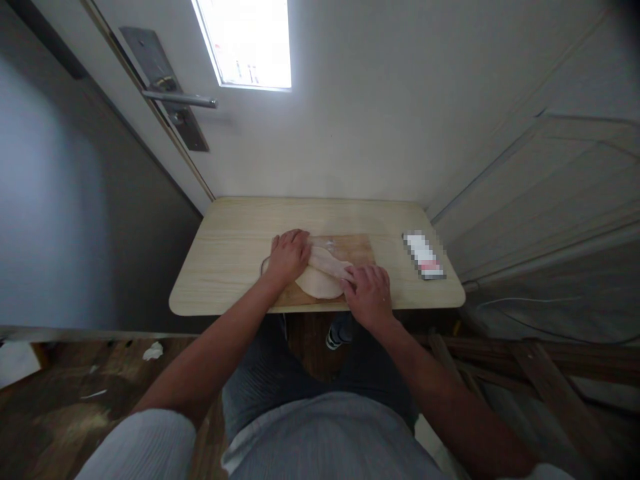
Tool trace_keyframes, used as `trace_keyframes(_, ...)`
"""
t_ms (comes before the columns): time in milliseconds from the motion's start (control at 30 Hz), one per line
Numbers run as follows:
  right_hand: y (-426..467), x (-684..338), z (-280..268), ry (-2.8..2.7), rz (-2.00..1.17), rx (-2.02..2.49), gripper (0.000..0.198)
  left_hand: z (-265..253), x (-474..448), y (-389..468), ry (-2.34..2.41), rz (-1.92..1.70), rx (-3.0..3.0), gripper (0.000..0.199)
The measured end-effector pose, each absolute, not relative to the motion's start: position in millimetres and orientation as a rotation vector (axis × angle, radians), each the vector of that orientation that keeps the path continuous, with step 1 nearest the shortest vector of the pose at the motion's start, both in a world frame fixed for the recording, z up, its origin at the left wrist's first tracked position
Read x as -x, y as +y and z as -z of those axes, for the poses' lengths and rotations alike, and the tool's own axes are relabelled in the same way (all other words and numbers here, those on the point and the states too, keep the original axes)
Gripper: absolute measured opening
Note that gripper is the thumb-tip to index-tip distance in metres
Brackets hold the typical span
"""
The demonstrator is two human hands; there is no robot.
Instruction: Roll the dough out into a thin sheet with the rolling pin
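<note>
A flattened round of pale dough (pixel 319 285) lies on a wooden cutting board (pixel 356 245), with a light rolling pin (pixel 330 265) slanting across its top. At the pin's upper left end my left hand (pixel 291 256) is closed over it, back of the hand upward. My right hand (pixel 369 292) grips the lower right end, its fingers curled round the wood. Both ends of the pin are hidden under my hands. Part of the dough and the board's left side are covered by my left hand and forearm. A curved metal handle (pixel 262 265) shows at the board's left edge.
The board rests on a small light wood table (pixel 215 267) against a white door with a lever handle (pixel 180 99). A phone (pixel 424 255), partly blurred out, lies at the table's right. Wooden slats (pixel 545 373) stand low on the right; crumpled paper (pixel 153 351) is on the floor.
</note>
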State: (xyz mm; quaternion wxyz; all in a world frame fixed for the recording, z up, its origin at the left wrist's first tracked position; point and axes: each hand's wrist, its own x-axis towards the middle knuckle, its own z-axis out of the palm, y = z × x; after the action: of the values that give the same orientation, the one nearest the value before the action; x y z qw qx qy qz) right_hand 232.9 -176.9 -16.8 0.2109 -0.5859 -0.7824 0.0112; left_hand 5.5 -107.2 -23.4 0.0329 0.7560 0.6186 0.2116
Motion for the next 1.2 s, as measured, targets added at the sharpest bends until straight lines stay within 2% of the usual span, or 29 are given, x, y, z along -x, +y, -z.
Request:
trace_keyframes(467,-202,-240,23,-2.112,-0.104,1.554,0.018,27,-14,-90,1.519,-0.822,-2.421,0.035)
trace_keyframes(633,-202,-235,21,-2.076,-0.087,1.598,0.026,29,-10,-96,1.523,-0.780,-2.462,0.034)
trace_keyframes(933,-198,-231,25,-2.112,0.131,1.742,0.045,24,-23,-91,1.698,-0.569,-2.485,0.041)
trace_keyframes(1200,-183,-239,33,-2.103,0.134,1.771,0.047,21,-32,-81,1.705,-0.545,-2.482,0.042)
